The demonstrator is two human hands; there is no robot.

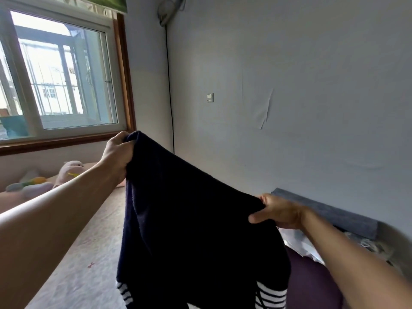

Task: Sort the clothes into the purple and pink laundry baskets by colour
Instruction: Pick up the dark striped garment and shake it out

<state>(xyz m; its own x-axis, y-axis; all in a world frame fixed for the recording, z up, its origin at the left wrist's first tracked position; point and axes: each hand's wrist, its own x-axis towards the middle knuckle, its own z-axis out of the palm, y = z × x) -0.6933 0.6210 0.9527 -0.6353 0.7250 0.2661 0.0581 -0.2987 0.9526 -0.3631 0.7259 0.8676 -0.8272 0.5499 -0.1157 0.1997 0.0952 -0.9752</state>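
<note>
Two hands hold navy garment (191, 219) above bed (89, 253).

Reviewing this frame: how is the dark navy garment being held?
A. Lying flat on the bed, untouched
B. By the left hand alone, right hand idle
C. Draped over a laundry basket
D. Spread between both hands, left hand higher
D: the left hand grips one top corner of the navy garment up near the window sill, while the right hand pinches the other corner lower down.
</note>
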